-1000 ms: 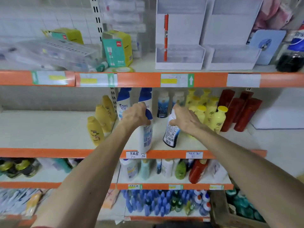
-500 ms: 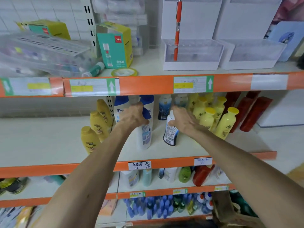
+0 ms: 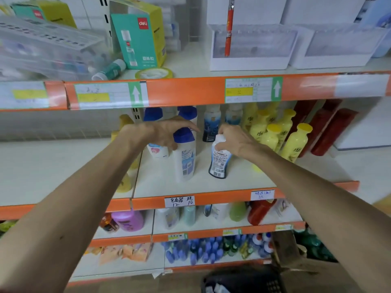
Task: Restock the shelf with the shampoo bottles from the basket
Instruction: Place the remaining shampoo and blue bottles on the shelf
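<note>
Both of the person's arms reach in over the middle shelf (image 3: 169, 187). The left hand (image 3: 167, 132) sits just behind and to the left of a white shampoo bottle with a blue cap (image 3: 183, 154); its fingers are spread and curled loosely, the thumb side close against the cap, though I cannot tell if skin actually touches plastic. That bottle stands upright on the shelf board, its label facing outward, directly below and in front of the hand.

The right hand (image 3: 234, 140) is wrapped over the top of a white bottle with a dark base (image 3: 219, 160), fingers closed around its neck and cap. This bottle hangs below the grip and leans, its bottom swung toward the front edge of the shelf, barcode showing. Whether its base rests on the board is hard to say.

The two bottles stand near each other, a gap of bare shelf between them. Just right of the right wrist crowd the yellow bottles (image 3: 294, 142). Down at the floor, under the right forearm, the dark basket (image 3: 249, 282) shows.
</note>
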`<state>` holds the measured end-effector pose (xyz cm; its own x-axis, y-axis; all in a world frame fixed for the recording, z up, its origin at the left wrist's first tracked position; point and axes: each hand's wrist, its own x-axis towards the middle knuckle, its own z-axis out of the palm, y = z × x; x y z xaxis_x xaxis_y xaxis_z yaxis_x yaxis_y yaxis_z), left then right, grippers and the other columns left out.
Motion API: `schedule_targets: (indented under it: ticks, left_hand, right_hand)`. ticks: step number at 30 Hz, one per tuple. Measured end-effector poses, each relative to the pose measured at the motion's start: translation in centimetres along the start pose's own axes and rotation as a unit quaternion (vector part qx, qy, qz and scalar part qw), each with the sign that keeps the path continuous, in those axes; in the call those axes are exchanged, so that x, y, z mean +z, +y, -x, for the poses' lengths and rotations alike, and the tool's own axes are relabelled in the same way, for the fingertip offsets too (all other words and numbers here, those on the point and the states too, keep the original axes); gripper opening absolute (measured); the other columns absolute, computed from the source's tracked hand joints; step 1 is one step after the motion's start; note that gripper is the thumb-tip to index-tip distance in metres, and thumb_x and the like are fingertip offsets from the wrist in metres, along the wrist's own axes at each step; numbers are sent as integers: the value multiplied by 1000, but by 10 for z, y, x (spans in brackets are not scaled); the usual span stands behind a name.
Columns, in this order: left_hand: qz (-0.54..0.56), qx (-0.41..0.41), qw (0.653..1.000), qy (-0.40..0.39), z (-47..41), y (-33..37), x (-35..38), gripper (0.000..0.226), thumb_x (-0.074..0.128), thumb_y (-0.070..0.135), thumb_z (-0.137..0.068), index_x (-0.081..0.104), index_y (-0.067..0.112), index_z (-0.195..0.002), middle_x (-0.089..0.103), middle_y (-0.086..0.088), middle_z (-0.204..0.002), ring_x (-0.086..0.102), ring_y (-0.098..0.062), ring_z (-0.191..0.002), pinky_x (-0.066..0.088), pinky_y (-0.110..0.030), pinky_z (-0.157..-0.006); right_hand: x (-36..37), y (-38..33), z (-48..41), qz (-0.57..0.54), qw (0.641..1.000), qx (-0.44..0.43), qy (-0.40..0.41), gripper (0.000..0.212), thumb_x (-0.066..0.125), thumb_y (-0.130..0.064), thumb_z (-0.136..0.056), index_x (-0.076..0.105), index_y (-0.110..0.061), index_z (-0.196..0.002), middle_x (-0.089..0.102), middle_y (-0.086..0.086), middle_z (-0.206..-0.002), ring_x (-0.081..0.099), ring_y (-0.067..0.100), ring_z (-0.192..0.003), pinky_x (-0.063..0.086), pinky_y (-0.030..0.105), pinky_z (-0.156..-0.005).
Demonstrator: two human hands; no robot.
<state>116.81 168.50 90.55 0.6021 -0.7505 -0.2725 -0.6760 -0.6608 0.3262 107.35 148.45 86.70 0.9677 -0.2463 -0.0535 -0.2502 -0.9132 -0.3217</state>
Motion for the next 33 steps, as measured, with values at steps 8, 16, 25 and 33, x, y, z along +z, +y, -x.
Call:
schedule_targets:
  ticks: [8, 16, 25, 33]
  left_hand:
    - [-58, -17, 996, 65, -10, 0, 2, 59, 80, 24, -73, 54, 38, -124, 56, 9, -123, 55, -16, -107, 52, -34, -92]
    - [-167, -153, 948, 221, -6, 33, 24, 58, 59, 69, -76, 53, 12, -77, 51, 0, -61, 54, -18, -60, 43, -26, -57]
    - [-131, -145, 969, 153, 11, 15, 22, 52, 60, 64, -78, 50, 23, -108, 59, 0, -94, 55, -20, -79, 45, -32, -67]
    - [69, -91, 971, 208, 11, 1, 33, 55, 84, 23, -69, 56, 16, -117, 60, -1, -101, 60, -22, -85, 50, -31, -77]
  right_hand:
    - [4, 1, 11, 48, 998, 14, 33, 34, 67, -26, -89, 55, -10, -117, 65, 14, -110, 62, 34, -98, 39, 32, -66]
    - [6, -2, 19, 56, 997, 16, 54, 31, 66, -26, -90, 55, -11, -115, 65, 13, -106, 60, 32, -92, 37, 32, -64]
    - [10, -5, 25, 49, 995, 38, 84, 30, 66, -27, -91, 54, -9, -112, 64, 13, -107, 54, 30, -86, 36, 33, -65]
    - [10, -6, 26, 61, 994, 38, 85, 32, 66, -27, -91, 53, -10, -115, 65, 13, -109, 61, 32, -97, 38, 33, -65]
